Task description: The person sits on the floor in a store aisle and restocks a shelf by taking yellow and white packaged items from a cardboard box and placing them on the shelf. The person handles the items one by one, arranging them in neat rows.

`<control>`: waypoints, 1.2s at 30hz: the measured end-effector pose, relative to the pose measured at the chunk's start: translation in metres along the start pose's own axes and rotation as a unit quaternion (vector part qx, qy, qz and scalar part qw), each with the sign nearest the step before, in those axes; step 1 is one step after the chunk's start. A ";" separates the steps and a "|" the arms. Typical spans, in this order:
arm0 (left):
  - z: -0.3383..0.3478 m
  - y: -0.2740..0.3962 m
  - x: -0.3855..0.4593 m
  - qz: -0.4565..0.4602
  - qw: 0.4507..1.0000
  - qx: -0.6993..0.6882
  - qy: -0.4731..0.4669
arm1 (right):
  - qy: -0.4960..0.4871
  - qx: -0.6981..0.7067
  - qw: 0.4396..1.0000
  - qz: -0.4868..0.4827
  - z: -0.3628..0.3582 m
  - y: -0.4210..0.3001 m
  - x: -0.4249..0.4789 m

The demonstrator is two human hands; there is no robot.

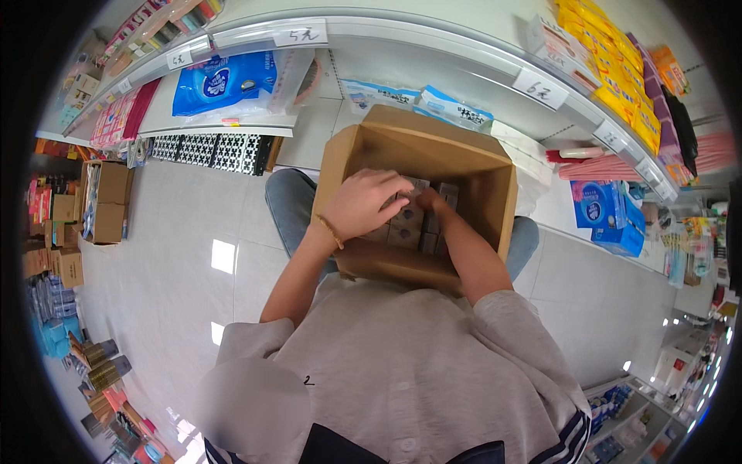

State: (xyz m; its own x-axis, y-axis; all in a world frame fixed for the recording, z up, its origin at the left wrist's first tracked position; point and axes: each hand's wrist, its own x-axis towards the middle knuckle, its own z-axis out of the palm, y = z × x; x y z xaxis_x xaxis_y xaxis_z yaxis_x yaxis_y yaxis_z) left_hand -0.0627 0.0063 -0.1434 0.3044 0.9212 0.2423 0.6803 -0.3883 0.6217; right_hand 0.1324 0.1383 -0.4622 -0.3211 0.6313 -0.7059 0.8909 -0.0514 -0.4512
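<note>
An open brown cardboard box [414, 130] stands between my knees, its flaps spread. Small patterned cartons [407, 223] lie packed at its bottom, with narrow grey packs [430, 232] beside them. My left hand [371, 197], with a beaded bracelet [330, 232] at the wrist, hovers over the box's left part; its fingers are bent, the thumb stands apart, and nothing shows in it. Deeper inside, my right hand [429, 200] reaches down at the cartons. Its fingertips are partly hidden, so I cannot tell whether it grips one.
Ahead runs a white shelf edge [417, 49] with price tags. Blue-and-white packs [452, 107] lie behind the box, and a large blue pack [223, 84] sits on the left shelf. Blue tissue packs [608, 214] are at right. Another cardboard box [110, 200] stands left on the tiled floor [174, 261].
</note>
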 end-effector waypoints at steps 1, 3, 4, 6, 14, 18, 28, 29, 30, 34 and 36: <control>0.004 -0.005 -0.007 -0.014 1.000 -0.002 0.006 | 0.011 0.063 0.997 0.046 0.007 0.011 0.005; 0.013 -0.014 -0.024 -0.033 0.999 -0.017 0.027 | -0.022 0.240 0.967 0.087 0.019 0.021 0.006; 0.016 -0.020 -0.030 -0.034 0.998 -0.028 0.046 | -0.040 0.328 0.938 0.102 0.021 0.023 0.007; 0.023 -0.028 -0.042 -0.028 0.995 -0.023 0.095 | -0.088 0.385 0.913 0.097 0.033 0.024 0.013; 0.026 -0.033 -0.022 0.006 0.993 -0.069 0.099 | -0.003 0.391 0.916 0.090 0.073 0.127 0.114; 0.027 -0.036 -0.036 -0.022 0.993 -0.053 0.099 | -0.012 0.310 0.947 0.082 0.038 0.005 0.006; 0.026 -0.032 -0.032 -0.022 0.994 -0.049 0.095 | 0.187 -0.234 0.944 -0.135 0.024 -0.036 -0.024; 0.025 -0.032 -0.032 -0.022 0.995 -0.045 0.090 | 0.156 -0.263 0.941 -0.145 -0.003 -0.066 -0.055; 0.024 -0.032 -0.033 -0.021 0.995 -0.043 0.083 | 0.114 -0.277 0.943 -0.143 -0.031 -0.094 -0.087; 0.018 -0.020 -0.019 -0.012 0.990 -0.055 0.128 | -0.061 -0.208 0.962 -0.168 -0.123 -0.145 -0.156; 0.000 -0.002 -0.008 -0.001 0.983 -0.024 0.184 | -0.004 -0.091 0.954 -0.286 -0.160 -0.145 -0.206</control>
State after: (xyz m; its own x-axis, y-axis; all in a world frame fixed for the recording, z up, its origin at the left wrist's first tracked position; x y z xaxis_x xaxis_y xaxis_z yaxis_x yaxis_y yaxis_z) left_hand -0.0665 -0.0004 -0.1463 0.0355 0.8714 0.4893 0.6450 -0.3939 0.6548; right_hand 0.1210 0.1392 -0.1643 -0.7733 0.5093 -0.3777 0.6102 0.4358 -0.6616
